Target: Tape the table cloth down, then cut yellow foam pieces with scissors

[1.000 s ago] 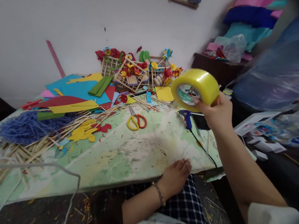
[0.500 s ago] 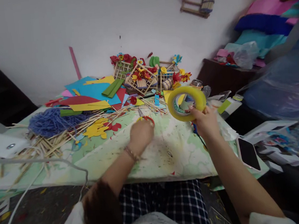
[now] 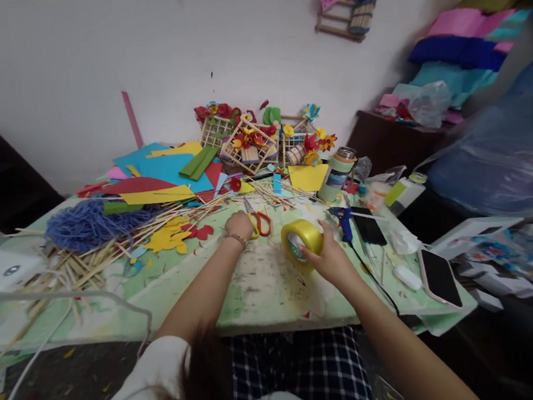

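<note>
My right hand [image 3: 332,258] grips a wide roll of yellowish clear packing tape [image 3: 310,236], thumb at the core and fingers round the outer side. The roll is tilted on its edge just over or on the cloth; contact with the table cannot be told. My left hand [image 3: 239,226], with a bracelet at the wrist, is curled low at the table. It lies right beside the yellow loop of a pair of scissors [image 3: 264,223] with red and yellow handles. Its fingertips are hidden, so what they hold cannot be made out.
Yellow paper flower shapes [image 3: 168,234], thin sticks [image 3: 84,265] and blue yarn [image 3: 92,224] lie left. Stick frames with paper flowers [image 3: 249,142] stand behind. At right are a bottle [image 3: 337,174], a blue glue gun [image 3: 344,221] with cord, and a phone [image 3: 440,277].
My right hand has lowered the tape roll toward the table and to the left, uncovering the bottle and glue gun. My left hand has shifted slightly left and forward; the scissors stay put.
</note>
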{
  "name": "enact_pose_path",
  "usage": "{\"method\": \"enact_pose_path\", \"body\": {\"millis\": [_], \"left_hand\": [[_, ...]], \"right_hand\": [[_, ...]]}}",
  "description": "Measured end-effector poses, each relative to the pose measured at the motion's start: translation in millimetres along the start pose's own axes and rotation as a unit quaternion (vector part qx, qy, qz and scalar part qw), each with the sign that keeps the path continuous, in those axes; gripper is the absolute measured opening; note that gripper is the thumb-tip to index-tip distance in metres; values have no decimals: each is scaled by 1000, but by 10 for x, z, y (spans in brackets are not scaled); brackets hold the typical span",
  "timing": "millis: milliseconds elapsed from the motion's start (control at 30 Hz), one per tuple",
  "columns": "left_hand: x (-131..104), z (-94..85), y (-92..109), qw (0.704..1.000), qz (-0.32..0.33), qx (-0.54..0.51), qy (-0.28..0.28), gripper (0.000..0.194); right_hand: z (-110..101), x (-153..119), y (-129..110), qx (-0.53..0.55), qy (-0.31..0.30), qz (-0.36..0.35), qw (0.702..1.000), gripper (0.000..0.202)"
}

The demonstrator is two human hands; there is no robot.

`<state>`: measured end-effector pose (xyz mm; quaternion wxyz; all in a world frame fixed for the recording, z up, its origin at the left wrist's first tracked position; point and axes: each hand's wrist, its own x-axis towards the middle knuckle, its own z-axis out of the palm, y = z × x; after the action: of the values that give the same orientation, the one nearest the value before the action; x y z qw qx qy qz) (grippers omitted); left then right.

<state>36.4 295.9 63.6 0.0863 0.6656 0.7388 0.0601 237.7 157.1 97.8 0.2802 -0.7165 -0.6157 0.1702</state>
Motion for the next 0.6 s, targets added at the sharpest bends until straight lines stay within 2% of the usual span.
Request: {"method": "enact_pose_path", "body": {"millis": [67,200,267,333,500,600], "left_hand": [[56,-26,-81,1000,22,-1,4,32],[147,-195,-262,999,35,12,40,32],[150,-271,-296,997,45,18,61,35],[112,-283,-260,993,89,16,70,35],[-70,-44,-48,958,283,-20,27,26],[-140,86,-9,940,337,-46,24,36]], "right_hand": [[1,-45,-53,-12,-20,-27,999,92],[66,-44,-45,17,-20,-88,996,87],[102,3,-29,28,-18,-104,994,84],[128,72,-33,39,-21,-115,992,81],[161,239,-43,106,8,-110,988,67],[168,265,30,195,32,-82,977,62]]}}
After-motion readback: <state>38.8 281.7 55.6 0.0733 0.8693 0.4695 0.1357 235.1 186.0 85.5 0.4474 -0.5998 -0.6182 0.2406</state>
